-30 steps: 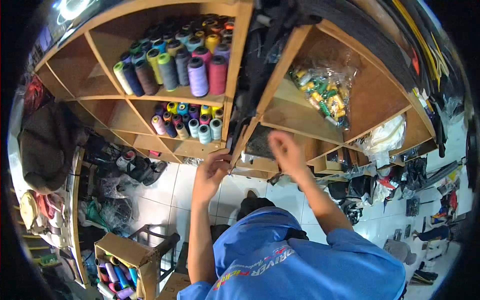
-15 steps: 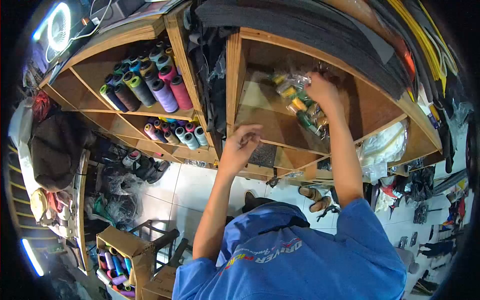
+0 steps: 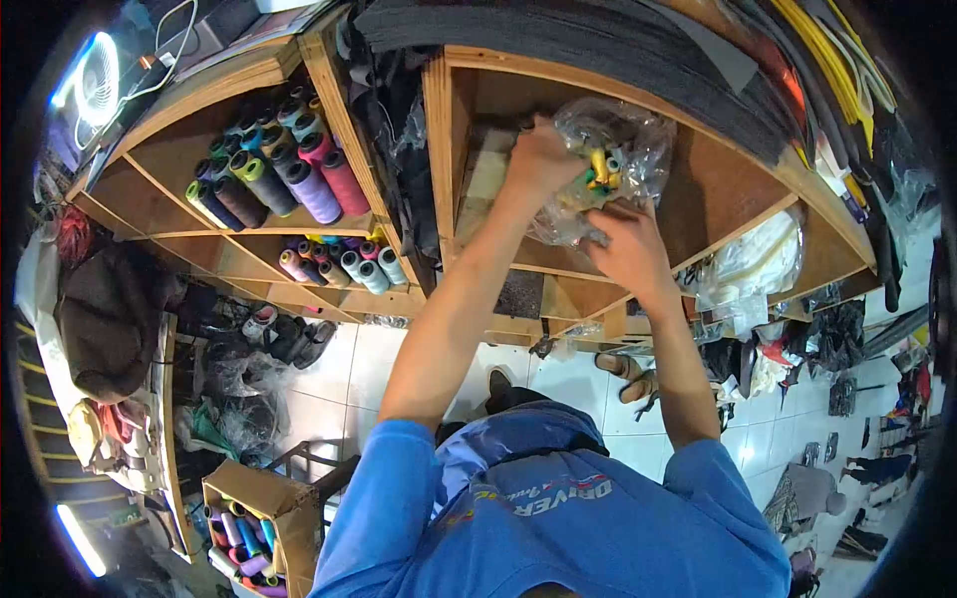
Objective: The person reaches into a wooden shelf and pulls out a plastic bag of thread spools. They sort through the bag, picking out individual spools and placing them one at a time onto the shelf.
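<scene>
A clear plastic bag (image 3: 648, 149) with small yellow and green spools (image 3: 603, 171) in it is between my hands, inside the wooden shelf compartment (image 3: 713, 199). My left hand (image 3: 543, 159) is at the bag's left side, slightly blurred, its fingers closed on the plastic. On the near side, my right hand (image 3: 633, 244) has its thumb and fingers bent against the bag's lower edge, gripping it. Some of the fingertips are hidden behind the crumpled plastic.
Large thread cones (image 3: 314, 189) stand in the left compartment, with smaller cones (image 3: 369, 269) below. Dark folded material (image 3: 568, 30) lies along the shelf top. A cardboard box (image 3: 264, 488) of spools is at lower left. Sandals (image 3: 628, 374) lie on the tiled floor.
My left hand has moved up into the compartment and taken hold of the bag. My right hand has come down to its near edge. The bag now looks spread wider.
</scene>
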### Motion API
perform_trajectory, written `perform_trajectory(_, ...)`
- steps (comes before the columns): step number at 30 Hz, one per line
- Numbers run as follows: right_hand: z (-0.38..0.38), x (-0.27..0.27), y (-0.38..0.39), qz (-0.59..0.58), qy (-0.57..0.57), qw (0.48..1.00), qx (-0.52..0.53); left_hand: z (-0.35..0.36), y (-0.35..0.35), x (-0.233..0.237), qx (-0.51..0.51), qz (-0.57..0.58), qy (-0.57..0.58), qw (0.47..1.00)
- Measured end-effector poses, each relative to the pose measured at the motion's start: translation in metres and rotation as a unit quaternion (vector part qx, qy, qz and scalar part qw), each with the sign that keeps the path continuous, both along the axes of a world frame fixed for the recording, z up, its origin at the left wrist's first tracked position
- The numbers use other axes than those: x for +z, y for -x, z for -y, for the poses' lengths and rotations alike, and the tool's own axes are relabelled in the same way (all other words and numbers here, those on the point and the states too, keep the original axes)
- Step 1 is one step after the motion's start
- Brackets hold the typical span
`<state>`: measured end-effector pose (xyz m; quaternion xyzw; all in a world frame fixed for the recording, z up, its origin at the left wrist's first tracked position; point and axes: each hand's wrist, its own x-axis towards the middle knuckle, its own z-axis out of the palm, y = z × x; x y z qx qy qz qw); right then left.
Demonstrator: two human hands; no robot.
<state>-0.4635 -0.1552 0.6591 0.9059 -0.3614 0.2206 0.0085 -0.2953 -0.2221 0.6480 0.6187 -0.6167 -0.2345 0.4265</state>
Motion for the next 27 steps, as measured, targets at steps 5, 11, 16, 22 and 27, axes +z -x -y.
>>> perform_trajectory(5, -0.015, -0.016, 0.012, 0.053, -0.043, 0.997, -0.024, -0.01, 0.018, -0.023, -0.006, -0.34, -0.03, 0.94)
perform_trajectory(11, -0.022, -0.005, 0.013, 0.119, -0.147, 0.98, -0.056, -0.032, 0.018, 0.001, -0.029, -0.678, -0.061, 0.732)
perform_trajectory(16, -0.033, 0.001, 0.01, 0.118, -0.029, 0.993, -0.011, -0.065, 0.007, 0.021, -0.052, -0.717, -0.098, 0.689)
perform_trajectory(22, -0.065, 0.036, 0.006, 0.114, -0.101, 0.985, 0.076, -0.12, 0.0, 0.035, -0.131, -0.771, -0.082, 0.618)
perform_trajectory(27, -0.088, 0.05, 0.006, 0.137, -0.21, 0.958, 0.136, -0.172, -0.009, 0.04, -0.154, -0.82, -0.061, 0.548)
